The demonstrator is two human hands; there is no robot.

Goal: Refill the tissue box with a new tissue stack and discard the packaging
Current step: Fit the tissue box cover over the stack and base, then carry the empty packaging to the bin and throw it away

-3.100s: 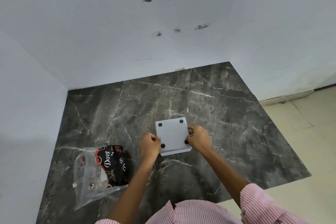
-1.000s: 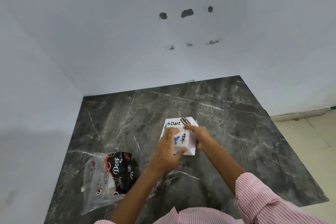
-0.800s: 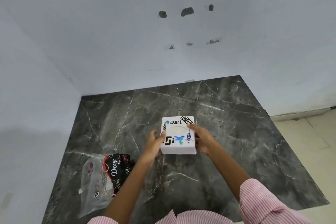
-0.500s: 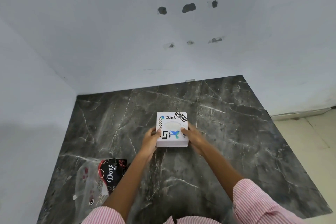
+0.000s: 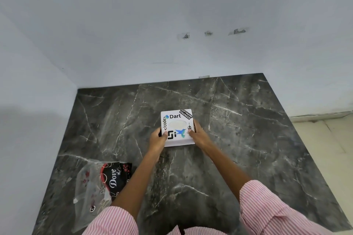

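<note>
Marble slab (image 5: 238,139), tissue box (image 5: 176,129), wrapper (image 5: 101,183) aside

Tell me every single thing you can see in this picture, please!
tissue box: one, white with stickers, upright in the middle of the table, held at both sides.
plastic wrapper: one, clear with a black and red Dove print, lying flat at the table's near left.
table: one, dark grey marble with white veins, in the corner of the room.
walls: two, pale grey, behind and left of the table; the back one has dark holes.
floor: pale tiles, to the right.
left hand: one, on the box's left side.
right hand: one, on the box's right side.
sleeves: two, pink and white stripes, at the bottom.
</note>
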